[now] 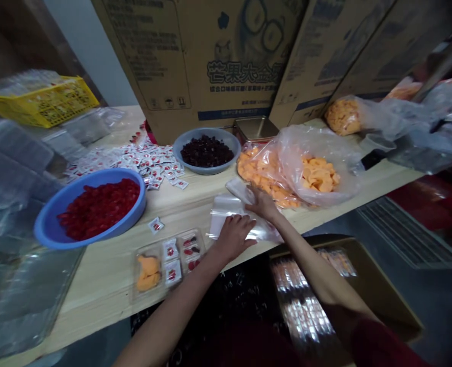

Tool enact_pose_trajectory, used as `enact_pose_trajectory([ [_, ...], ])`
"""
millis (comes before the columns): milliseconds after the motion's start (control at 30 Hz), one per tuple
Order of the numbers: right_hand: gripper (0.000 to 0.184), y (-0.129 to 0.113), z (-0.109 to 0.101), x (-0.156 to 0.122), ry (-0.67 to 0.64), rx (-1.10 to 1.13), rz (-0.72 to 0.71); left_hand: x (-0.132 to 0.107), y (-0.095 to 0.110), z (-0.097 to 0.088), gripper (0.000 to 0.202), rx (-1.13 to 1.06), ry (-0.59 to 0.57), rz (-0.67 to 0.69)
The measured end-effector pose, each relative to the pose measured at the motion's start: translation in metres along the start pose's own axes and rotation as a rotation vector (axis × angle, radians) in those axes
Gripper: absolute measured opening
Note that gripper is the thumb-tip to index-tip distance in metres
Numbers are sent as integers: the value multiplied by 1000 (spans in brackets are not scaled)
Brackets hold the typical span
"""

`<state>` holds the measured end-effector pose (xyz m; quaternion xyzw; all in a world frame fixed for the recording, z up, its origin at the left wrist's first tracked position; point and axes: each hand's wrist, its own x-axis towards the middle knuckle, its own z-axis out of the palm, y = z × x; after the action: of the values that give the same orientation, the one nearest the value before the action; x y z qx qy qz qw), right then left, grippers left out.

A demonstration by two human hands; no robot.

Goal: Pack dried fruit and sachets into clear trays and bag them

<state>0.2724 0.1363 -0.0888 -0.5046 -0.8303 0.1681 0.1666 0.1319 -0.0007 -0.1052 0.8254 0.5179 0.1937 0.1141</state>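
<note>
My left hand (233,233) lies flat, fingers spread, on a stack of clear plastic bags (226,208) on the wooden table (107,278). My right hand (262,203) rests just beyond it with its fingertips on the same bags, fingers extended toward the big clear bag of orange dried fruit pieces (313,173). A clear compartment tray (168,262), filled with orange fruit, small packets and red pieces, sits to the left of my left hand.
A blue bowl of red fruit (91,206) stands at left, a grey bowl of dark fruit (206,150) behind, with several small sachets (141,160) between. Cardboard boxes (210,56) line the back. A yellow crate (38,102) and clear trays (15,300) are at left; a box of packed trays (306,300) sits below.
</note>
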Motion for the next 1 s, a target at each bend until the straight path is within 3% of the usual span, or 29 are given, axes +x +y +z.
enact_pose_trajectory([
  [100, 68, 16, -18, -12, 136, 141, -9, 14, -5, 7, 49, 35, 56, -100],
  [200, 61, 28, -25, -34, 236, 260, -11, 22, 3, 15, 47, 72, 109, -195],
  [300, 59, 31, -12, -49, 241, 213, 44, 26, 20, 21, 46, 89, 117, -260],
  [400, 54, 32, 9, -54, 247, 103, 50, 17, 23, 14, 40, 19, 125, -265],
  [467, 52, 35, 19, -56, 246, 51, 9, 5, 10, 2, 37, -1, 200, -357],
  [533, 51, 36, 23, -58, 245, 40, -25, -8, -13, -12, 40, 53, 295, -556],
  [600, 51, 33, 21, -62, 282, 40, -27, -15, -37, -22, 45, 99, 314, -734],
  [700, 45, 12, 13, -70, 391, 62, -24, -15, -63, -27, 35, 2, 221, -813],
  [767, 37, -10, 10, -76, 428, 154, -69, -12, -69, -29, 23, -67, 186, -813],
  [900, 26, -58, 22, -78, 335, 460, -148, -12, -63, -34, 22, -67, 194, -785],
  [1000, 28, -81, 45, -67, 247, 613, -62, -17, -52, -39, 27, -13, 224, -736],
])
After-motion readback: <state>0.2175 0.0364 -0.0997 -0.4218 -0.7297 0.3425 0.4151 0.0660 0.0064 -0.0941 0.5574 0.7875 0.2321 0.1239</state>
